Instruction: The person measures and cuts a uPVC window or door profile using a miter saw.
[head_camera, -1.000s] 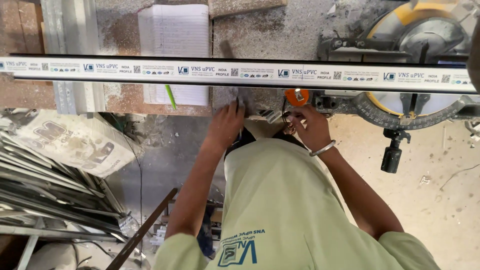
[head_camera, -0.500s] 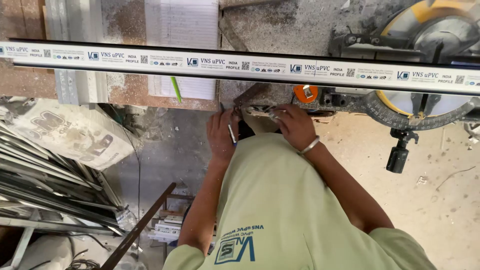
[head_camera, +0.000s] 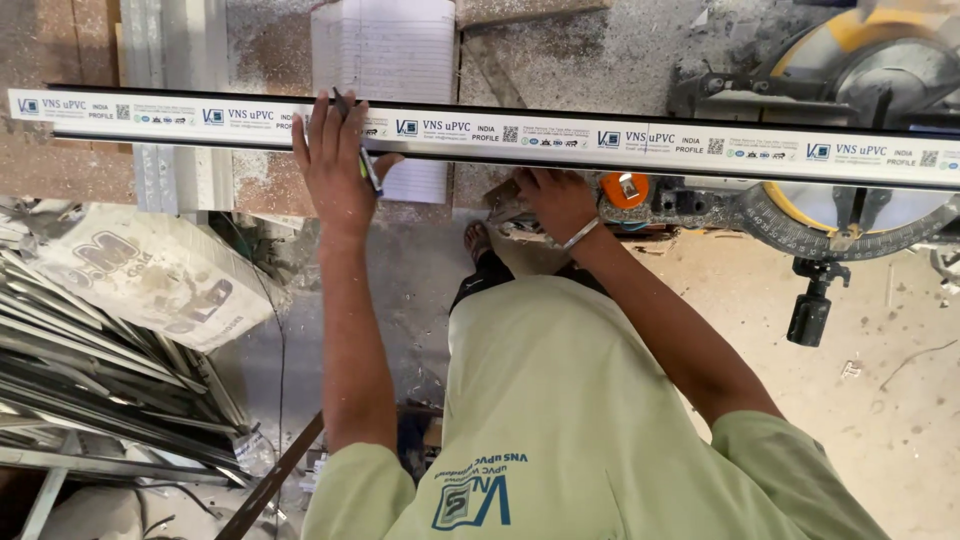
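White plastic bar (head_camera: 520, 135) spans the counter (head_camera: 600, 60); left hand (head_camera: 335, 165) presses it, clutching a pen (head_camera: 362, 160); right hand (head_camera: 555, 200) grips its underside

White profile (head_camera: 560, 135) runs off both side edges, ends unseen. It covers the right hand (head_camera: 556, 200) fingertips, so can't tell what they touch. Lined notebook (head_camera: 385, 50) cut by top edge, mid part behind profile. Mitre saw (head_camera: 850, 70) cropped top & right. Pen (head_camera: 362, 150) in left hand (head_camera: 335, 165) mostly hidden.
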